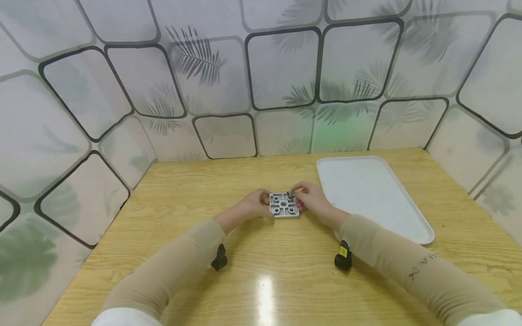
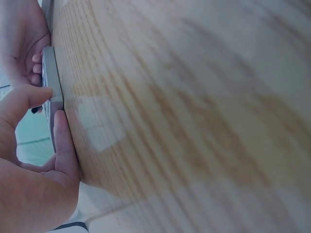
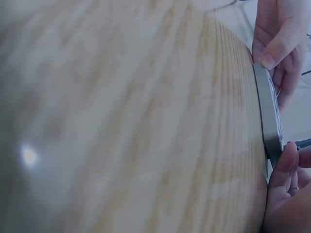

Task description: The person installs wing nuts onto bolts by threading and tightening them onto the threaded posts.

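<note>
A square silver-grey metal plate (image 1: 284, 206) lies flat on the wooden table, with a central hole and a round recess towards each corner. My left hand (image 1: 256, 204) grips its left side, and the left wrist view shows the thumb on the upper edge of the plate (image 2: 54, 77) with a finger low against its side. At the far right corner, my right hand (image 1: 313, 200) pinches a small dark metal part (image 1: 290, 194), bolt-like in shape. In the right wrist view the fingertips partly cover this dark part (image 3: 303, 144), so its exact kind is unclear.
A white rectangular tray (image 1: 367, 194) stands to the right, partly behind the right forearm. The wooden table (image 1: 195, 181) meets a patterned curtain-like wall (image 1: 224, 99) at the back and sides. Black wrist cameras (image 1: 343, 257) hang beneath both forearms.
</note>
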`<act>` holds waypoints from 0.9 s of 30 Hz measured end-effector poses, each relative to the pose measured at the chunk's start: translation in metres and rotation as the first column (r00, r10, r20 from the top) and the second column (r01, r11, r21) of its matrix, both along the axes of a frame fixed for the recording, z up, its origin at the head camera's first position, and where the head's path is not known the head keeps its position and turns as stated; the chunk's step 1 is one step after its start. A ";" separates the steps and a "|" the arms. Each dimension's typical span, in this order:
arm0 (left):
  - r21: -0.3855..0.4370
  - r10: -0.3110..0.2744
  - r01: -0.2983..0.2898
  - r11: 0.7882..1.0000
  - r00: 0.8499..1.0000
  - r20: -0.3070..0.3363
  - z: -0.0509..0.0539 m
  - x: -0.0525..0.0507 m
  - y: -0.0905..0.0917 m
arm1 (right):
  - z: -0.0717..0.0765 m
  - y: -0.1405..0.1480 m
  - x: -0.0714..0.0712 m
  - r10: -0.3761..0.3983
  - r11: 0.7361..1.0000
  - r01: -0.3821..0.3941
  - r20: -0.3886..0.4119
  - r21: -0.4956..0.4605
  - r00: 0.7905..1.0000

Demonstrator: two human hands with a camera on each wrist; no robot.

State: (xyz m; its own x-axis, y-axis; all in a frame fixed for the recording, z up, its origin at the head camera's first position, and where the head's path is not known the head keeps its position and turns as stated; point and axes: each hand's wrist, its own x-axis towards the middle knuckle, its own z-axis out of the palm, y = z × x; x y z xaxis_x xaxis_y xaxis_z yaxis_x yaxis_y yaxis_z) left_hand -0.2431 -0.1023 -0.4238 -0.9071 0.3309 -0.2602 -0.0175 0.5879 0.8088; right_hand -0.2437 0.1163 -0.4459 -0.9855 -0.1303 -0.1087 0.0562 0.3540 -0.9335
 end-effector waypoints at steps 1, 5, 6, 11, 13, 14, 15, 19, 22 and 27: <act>0.002 -0.001 0.001 1.000 1.000 0.001 0.000 0.000 0.000 | 0.000 0.000 0.000 0.000 1.000 0.000 -0.006 0.006 1.000; 0.008 -0.007 0.007 1.000 1.000 0.006 0.001 0.002 0.000 | -0.003 0.000 0.001 0.004 1.000 -0.004 -0.027 0.020 1.000; 0.010 -0.008 0.008 1.000 1.000 0.008 0.001 0.002 -0.001 | -0.003 0.000 0.001 0.004 1.000 -0.003 -0.030 0.021 1.000; 0.019 -0.005 0.005 1.000 1.000 0.006 0.003 0.003 -0.001 | -0.002 -0.002 0.001 -0.004 1.000 0.005 -0.038 0.030 0.999; 0.020 -0.003 0.003 1.000 1.000 0.002 0.003 0.003 0.000 | -0.001 -0.002 0.001 -0.007 0.999 0.009 -0.037 0.038 0.999; 0.021 -0.003 0.003 1.000 1.000 0.001 0.003 0.003 0.000 | -0.001 -0.002 0.001 -0.008 0.999 0.010 -0.035 0.043 0.999; 0.023 -0.002 0.002 1.000 1.000 0.000 0.003 0.003 0.000 | -0.001 -0.002 0.001 -0.010 0.999 0.012 -0.031 0.047 0.999; 0.021 0.000 0.000 1.000 1.000 -0.001 0.003 0.003 -0.001 | 0.001 -0.002 0.001 -0.010 0.998 0.011 -0.015 0.054 1.000; 0.019 0.000 0.000 1.000 1.000 -0.002 0.003 0.003 -0.001 | 0.000 -0.001 0.000 -0.003 0.998 0.003 -0.005 0.055 1.000; 0.019 -0.004 0.004 1.000 1.000 -0.001 0.002 0.003 -0.001 | 0.000 0.000 -0.001 0.004 0.999 -0.004 0.005 0.053 1.000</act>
State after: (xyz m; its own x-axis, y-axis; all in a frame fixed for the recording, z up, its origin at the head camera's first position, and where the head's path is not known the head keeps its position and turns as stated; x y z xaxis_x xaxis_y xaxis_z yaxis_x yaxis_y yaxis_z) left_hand -0.2405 -0.1033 -0.4217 -0.9061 0.3392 -0.2528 -0.0142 0.5727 0.8197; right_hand -0.2449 0.1158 -0.4461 -0.9845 -0.1280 -0.1203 0.0591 0.4035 -0.9131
